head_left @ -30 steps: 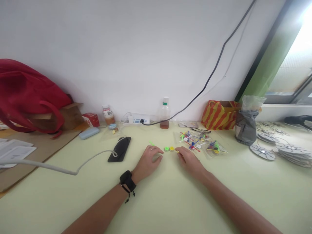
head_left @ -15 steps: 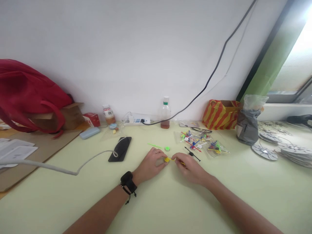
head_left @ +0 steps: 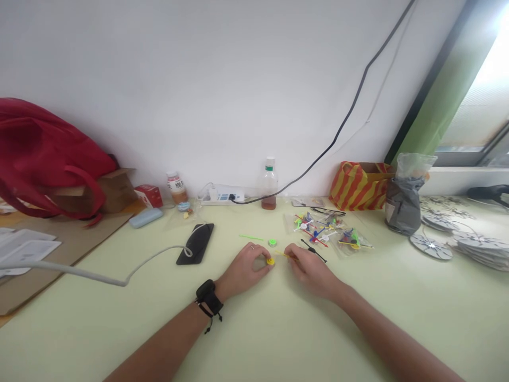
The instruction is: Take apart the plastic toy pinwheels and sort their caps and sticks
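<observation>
My left hand (head_left: 248,266) pinches a small round yellow base (head_left: 271,261) between thumb and fingers, down at the tabletop. Just right of it, my right hand (head_left: 310,270) is closed on a thin yellow spinner arrow (head_left: 284,255), whose free end points left, apart from the base. Beyond the fingers sits a round green base (head_left: 272,242), and a slim green arrow (head_left: 251,237) lies to its left. A black spinner arrow (head_left: 314,250) rests on the table behind my right hand.
Bags of coloured spinner arrows (head_left: 314,228) lie to the right. A black phone (head_left: 195,244) with a grey cable is on the left. Along the wall stand a bottle (head_left: 269,185), a power strip (head_left: 222,197) and a striped bag (head_left: 358,185). White discs (head_left: 431,247) lie far right.
My right hand has drawn the yellow arrow slightly away from the yellow base, leaving a gap. My left hand stays on the base.
</observation>
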### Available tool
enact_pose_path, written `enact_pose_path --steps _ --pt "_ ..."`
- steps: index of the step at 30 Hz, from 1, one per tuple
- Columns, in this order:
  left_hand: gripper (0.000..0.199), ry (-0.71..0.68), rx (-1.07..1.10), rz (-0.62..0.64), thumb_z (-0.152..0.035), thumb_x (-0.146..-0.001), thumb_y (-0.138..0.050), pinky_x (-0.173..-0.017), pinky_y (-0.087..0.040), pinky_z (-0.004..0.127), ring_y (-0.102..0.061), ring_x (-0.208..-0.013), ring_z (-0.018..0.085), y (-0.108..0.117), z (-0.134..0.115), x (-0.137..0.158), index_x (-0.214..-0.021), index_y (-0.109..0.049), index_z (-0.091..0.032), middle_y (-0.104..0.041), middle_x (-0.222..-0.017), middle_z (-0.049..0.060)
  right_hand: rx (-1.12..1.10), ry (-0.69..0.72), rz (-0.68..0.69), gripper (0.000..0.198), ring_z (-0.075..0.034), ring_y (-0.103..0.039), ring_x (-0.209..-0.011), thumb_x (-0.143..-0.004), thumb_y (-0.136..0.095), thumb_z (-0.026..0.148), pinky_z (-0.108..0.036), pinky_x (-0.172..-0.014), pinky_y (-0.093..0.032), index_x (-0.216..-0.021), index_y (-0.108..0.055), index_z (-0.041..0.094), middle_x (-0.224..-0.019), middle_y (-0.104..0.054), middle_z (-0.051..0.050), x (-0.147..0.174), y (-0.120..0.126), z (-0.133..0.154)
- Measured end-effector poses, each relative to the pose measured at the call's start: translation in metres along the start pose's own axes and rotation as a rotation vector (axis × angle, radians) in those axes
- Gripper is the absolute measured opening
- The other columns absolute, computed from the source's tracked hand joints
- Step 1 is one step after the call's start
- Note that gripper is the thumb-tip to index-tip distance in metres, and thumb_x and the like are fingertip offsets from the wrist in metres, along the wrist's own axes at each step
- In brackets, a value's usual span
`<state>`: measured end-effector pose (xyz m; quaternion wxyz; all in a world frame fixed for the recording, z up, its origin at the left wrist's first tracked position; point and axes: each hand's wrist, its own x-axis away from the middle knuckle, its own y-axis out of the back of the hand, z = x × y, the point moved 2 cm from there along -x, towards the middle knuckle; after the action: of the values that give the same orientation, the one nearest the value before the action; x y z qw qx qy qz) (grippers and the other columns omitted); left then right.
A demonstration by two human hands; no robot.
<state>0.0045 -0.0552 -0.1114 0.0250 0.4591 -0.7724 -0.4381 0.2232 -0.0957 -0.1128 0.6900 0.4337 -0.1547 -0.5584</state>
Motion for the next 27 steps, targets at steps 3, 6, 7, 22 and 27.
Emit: enact_pose_path --steps 3,6,7,22,27 --pt "0.011 0.012 0.015 -0.009 -0.021 -0.088 -0.067 -0.09 -0.049 0.037 -0.063 -0.099 0.022 0.0 0.0 0.0 -0.098 -0.067 -0.024 -0.071 -0.099 0.003 -0.08 0.04 -0.044 0.012 -0.021 -0.061 -0.093 -0.094 -0.047 0.015 -0.036 -0.082 -0.045 -0.1 -0.053 0.023 -0.099 -0.067 -0.005 -0.001 0.002 0.001" --pt "0.005 0.02 0.059 -0.009 -0.023 -0.086 -0.068 -0.085 -0.051 0.035 -0.064 -0.093 0.021 -0.001 -0.002 0.001 -0.091 -0.066 -0.023 -0.07 -0.095 0.003 -0.173 0.071 -0.122 0.005 -0.022 -0.059 -0.096 -0.093 -0.052 0.02 -0.037 -0.085 -0.046 -0.095 -0.057 0.022 -0.101 -0.065 -0.007 -0.003 0.004 0.003" --pt "0.005 0.02 0.081 -0.009 -0.023 -0.085 -0.068 -0.083 -0.051 0.034 -0.064 -0.09 0.021 -0.001 -0.003 0.001 -0.088 -0.065 -0.022 -0.069 -0.093 0.003 -0.21 0.057 -0.139 0.002 -0.021 -0.058 -0.092 -0.093 -0.055 0.024 -0.036 -0.083 -0.047 -0.092 -0.057 0.022 -0.098 -0.064 -0.007 -0.004 0.005 0.002" --pt "0.038 0.177 0.55 0.077 -0.036 -0.08 -0.081 -0.087 -0.058 0.037 -0.07 -0.09 0.023 -0.012 -0.013 0.0 -0.11 -0.072 -0.015 -0.074 -0.106 0.011 -1.065 -0.324 -0.007 0.036 -0.017 -0.065 -0.076 -0.075 -0.082 0.051 -0.033 -0.076 -0.051 -0.079 -0.07 0.018 -0.079 -0.072 -0.005 -0.005 0.002 0.011" --pt "0.034 0.161 0.591 0.044 -0.039 -0.086 -0.076 -0.092 -0.057 0.039 -0.07 -0.099 0.025 -0.012 -0.021 -0.001 -0.112 -0.074 -0.016 -0.075 -0.11 0.012 -1.016 -0.354 -0.028 0.032 -0.014 -0.053 -0.067 -0.076 -0.08 0.049 -0.029 -0.067 -0.044 -0.075 -0.075 0.018 -0.07 -0.062 -0.001 -0.006 -0.003 0.011"
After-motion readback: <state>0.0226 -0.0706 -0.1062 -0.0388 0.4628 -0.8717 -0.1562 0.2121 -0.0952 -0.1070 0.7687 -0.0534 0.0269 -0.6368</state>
